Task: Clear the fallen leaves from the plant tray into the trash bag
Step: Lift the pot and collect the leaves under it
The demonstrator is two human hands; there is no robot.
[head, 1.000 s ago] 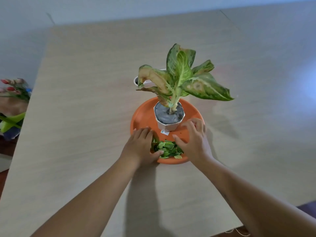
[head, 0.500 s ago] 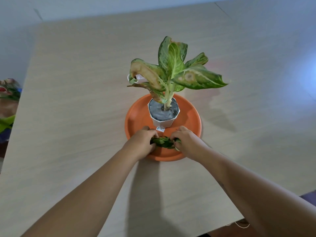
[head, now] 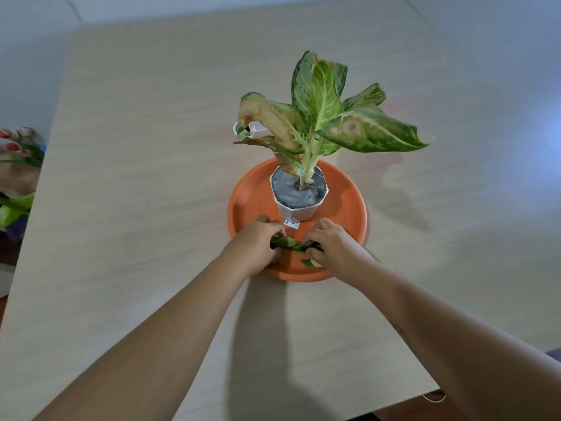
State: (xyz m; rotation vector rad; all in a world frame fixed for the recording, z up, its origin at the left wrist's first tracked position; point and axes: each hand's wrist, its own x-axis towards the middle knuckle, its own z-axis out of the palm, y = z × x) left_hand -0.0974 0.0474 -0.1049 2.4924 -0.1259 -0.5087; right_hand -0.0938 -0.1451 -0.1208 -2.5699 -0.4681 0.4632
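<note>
A round orange plant tray [head: 252, 196] sits on the wooden table and holds a white pot [head: 296, 211] with a green and yellow leafy plant [head: 321, 117]. At the tray's near edge lies a small bunch of fallen green leaves [head: 293, 243]. My left hand [head: 258, 241] and my right hand [head: 332, 241] press in on the bunch from both sides, fingers curled around the leaves. One or two loose leaves [head: 308, 262] lie under my right hand. No trash bag is in view.
A small white object [head: 256, 129] stands behind the plant, partly hidden by a browned leaf. Off the table's left edge are artificial flowers [head: 18, 144] and green items [head: 15, 206]. The table's near edge runs at the lower right.
Both hands have closed in from the sides of the leaf pile and squeezed it into a tight bunch between them. The spread pile of a second ago is now gathered.
</note>
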